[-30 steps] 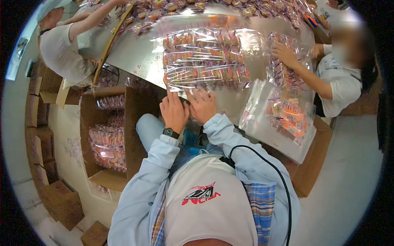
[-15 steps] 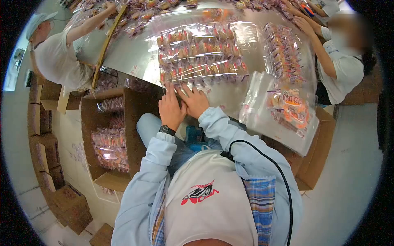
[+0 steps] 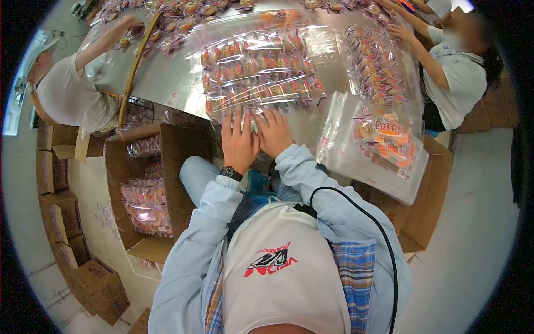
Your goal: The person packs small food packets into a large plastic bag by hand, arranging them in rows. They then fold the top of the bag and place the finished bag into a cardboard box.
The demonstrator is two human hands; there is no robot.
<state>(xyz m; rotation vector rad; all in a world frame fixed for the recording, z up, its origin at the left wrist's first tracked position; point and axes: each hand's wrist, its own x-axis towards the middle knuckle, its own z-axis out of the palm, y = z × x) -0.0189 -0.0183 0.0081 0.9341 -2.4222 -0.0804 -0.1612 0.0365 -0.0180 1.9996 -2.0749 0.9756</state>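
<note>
A large clear bag (image 3: 261, 69) lies on the metal table, filled with several small wrapped snacks in three rows. My left hand (image 3: 239, 142) rests at the bag's near edge, fingers stretched out over the film. Beside it, nearly touching, my right hand (image 3: 272, 131) lies on the same edge with its fingers spread. To the right is a stack of flat clear bags (image 3: 372, 147) with orange print. Behind that stack, another group of wrapped snacks (image 3: 378, 67) sits under clear film.
An open carton (image 3: 150, 245) with packed snacks stands at the left below the table. Another carton (image 3: 434, 195) is at the right under the bag stack. A co-worker (image 3: 69, 92) reaches over the table from the left, another (image 3: 456, 78) from the right. Loose snacks (image 3: 194, 14) cover the far side.
The whole view has shifted slightly. My hands have moved a little onto the bag's near edge, and my right hand's fingers point more straight ahead.
</note>
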